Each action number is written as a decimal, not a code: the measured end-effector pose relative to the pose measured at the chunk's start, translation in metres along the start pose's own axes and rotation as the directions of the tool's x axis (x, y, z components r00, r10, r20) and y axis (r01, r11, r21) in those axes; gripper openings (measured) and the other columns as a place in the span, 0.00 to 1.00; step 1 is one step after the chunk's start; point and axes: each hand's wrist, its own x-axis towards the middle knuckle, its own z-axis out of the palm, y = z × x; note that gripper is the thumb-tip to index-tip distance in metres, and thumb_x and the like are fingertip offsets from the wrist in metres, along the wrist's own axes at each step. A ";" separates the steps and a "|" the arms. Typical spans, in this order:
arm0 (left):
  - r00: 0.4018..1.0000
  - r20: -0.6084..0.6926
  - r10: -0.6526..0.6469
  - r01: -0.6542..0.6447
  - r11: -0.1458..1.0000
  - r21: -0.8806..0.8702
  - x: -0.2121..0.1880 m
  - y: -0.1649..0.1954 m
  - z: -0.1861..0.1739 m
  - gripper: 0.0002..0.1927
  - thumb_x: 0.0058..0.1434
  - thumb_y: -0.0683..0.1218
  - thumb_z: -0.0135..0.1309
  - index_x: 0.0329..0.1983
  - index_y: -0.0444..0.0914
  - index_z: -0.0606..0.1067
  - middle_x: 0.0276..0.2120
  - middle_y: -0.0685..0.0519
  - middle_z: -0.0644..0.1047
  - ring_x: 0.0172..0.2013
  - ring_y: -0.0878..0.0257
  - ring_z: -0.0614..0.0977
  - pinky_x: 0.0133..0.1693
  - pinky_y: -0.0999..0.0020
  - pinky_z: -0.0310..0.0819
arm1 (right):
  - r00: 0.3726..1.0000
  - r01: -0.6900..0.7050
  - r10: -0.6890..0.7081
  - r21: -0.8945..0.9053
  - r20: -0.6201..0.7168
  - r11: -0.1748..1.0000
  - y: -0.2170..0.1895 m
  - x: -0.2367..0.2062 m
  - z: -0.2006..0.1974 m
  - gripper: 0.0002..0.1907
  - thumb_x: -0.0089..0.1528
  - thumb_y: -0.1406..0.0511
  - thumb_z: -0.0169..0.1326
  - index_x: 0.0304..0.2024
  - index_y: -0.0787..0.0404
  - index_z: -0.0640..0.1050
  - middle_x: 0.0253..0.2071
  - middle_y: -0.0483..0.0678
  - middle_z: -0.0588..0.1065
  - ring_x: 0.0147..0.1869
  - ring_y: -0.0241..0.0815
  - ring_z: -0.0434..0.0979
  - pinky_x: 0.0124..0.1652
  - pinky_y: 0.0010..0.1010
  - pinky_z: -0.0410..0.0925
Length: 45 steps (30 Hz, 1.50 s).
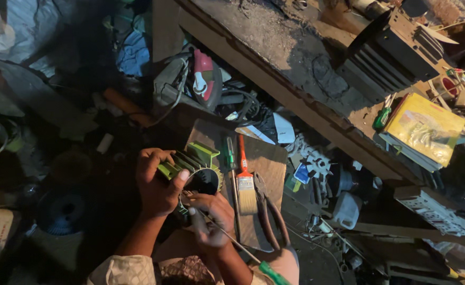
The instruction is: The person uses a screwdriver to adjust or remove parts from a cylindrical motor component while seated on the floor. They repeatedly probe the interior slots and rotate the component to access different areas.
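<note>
Now gripping the green finned housing (193, 169) at its left side, left hand (156, 184) fingers clamped around it. Right hand (208, 214) just below, fingers closed on a screwdriver (232, 240), shaft angled up-left into the housing's bore. Near the board's (266, 158) left edge, beside a brush (245, 184) and pliers (269, 208).

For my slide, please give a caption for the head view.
Left hand steadies a green finned motor housing; right hand works a screwdriver at it.

We see a green finned motor housing (193, 169), ribbed outside, round bore open toward us, tilted on its side over the lap, near edge of wooden board. Thin screwdriver (232, 240), green handle low right, shaft tip at housing's rim.
</note>
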 end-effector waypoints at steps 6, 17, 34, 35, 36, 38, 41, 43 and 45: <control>0.999 0.017 -0.039 0.039 0.999 -0.005 0.001 0.002 0.000 0.19 0.57 0.54 0.61 0.38 0.35 0.71 0.45 0.46 0.69 0.47 0.55 0.76 0.52 0.60 0.72 | 0.995 -0.090 0.090 -0.004 -0.035 0.996 -0.001 0.001 0.002 0.04 0.58 0.76 0.57 0.35 0.66 0.79 0.40 0.54 0.82 0.39 0.49 0.81 0.41 0.34 0.73; 0.999 0.008 -0.033 0.033 0.999 0.008 -0.002 -0.003 0.001 0.21 0.57 0.56 0.61 0.39 0.34 0.71 0.45 0.46 0.69 0.47 0.56 0.76 0.52 0.60 0.73 | 0.996 -0.051 0.054 0.037 -0.066 0.998 0.002 -0.001 0.004 0.06 0.59 0.76 0.56 0.38 0.66 0.80 0.42 0.54 0.82 0.43 0.50 0.83 0.46 0.35 0.74; 0.998 0.010 -0.061 0.061 0.998 0.035 -0.001 0.002 -0.001 0.22 0.56 0.54 0.61 0.43 0.33 0.74 0.43 0.48 0.69 0.45 0.56 0.75 0.52 0.60 0.72 | 1.000 -0.015 0.016 -0.066 0.015 0.998 0.007 -0.004 0.000 0.07 0.56 0.75 0.58 0.37 0.65 0.80 0.41 0.54 0.82 0.39 0.49 0.81 0.41 0.33 0.70; 0.998 0.013 -0.054 0.054 0.999 0.003 -0.001 0.002 -0.001 0.22 0.57 0.55 0.61 0.44 0.33 0.73 0.44 0.48 0.69 0.46 0.56 0.75 0.53 0.60 0.73 | 1.000 -0.024 0.024 -0.056 0.002 0.998 0.007 -0.004 0.000 0.07 0.57 0.76 0.58 0.37 0.65 0.80 0.41 0.54 0.82 0.40 0.49 0.82 0.42 0.33 0.71; 0.999 0.015 -0.047 0.047 0.998 -0.029 -0.001 0.003 0.000 0.22 0.58 0.55 0.61 0.44 0.33 0.73 0.44 0.48 0.69 0.47 0.56 0.75 0.54 0.60 0.73 | 0.999 -0.034 0.034 -0.046 -0.010 0.998 0.007 -0.004 0.001 0.06 0.57 0.76 0.58 0.37 0.65 0.80 0.42 0.54 0.82 0.41 0.49 0.82 0.43 0.33 0.72; 0.999 0.011 -0.042 0.043 0.997 -0.070 0.000 0.003 0.000 0.22 0.59 0.56 0.61 0.43 0.33 0.72 0.45 0.47 0.68 0.47 0.56 0.76 0.54 0.60 0.74 | 0.998 -0.054 0.055 0.010 -0.043 0.998 0.006 -0.004 0.001 0.07 0.57 0.76 0.57 0.37 0.65 0.79 0.41 0.54 0.82 0.40 0.48 0.81 0.42 0.33 0.72; 0.999 0.006 -0.043 0.042 0.999 0.005 0.002 0.003 -0.001 0.23 0.57 0.56 0.60 0.41 0.33 0.73 0.44 0.47 0.69 0.46 0.55 0.76 0.52 0.60 0.74 | 1.000 -0.010 0.010 -0.025 -0.020 1.000 0.007 -0.003 0.001 0.07 0.56 0.76 0.58 0.37 0.65 0.80 0.41 0.54 0.82 0.39 0.48 0.82 0.41 0.32 0.70; 0.999 0.006 -0.045 0.044 0.998 0.046 0.001 0.004 -0.002 0.22 0.57 0.56 0.60 0.40 0.33 0.73 0.43 0.47 0.69 0.46 0.55 0.75 0.51 0.60 0.73 | 1.000 0.010 -0.010 -0.059 0.000 0.998 0.007 -0.003 0.000 0.07 0.56 0.76 0.58 0.37 0.65 0.79 0.41 0.55 0.82 0.40 0.48 0.82 0.41 0.32 0.70; 1.000 0.003 -0.025 0.025 0.999 0.033 0.002 0.003 -0.001 0.22 0.57 0.56 0.61 0.37 0.34 0.72 0.44 0.46 0.69 0.46 0.54 0.74 0.52 0.59 0.72 | 1.000 0.018 -0.019 -0.061 -0.004 0.998 0.008 -0.002 0.001 0.07 0.56 0.76 0.58 0.38 0.66 0.79 0.42 0.55 0.81 0.40 0.49 0.81 0.41 0.33 0.71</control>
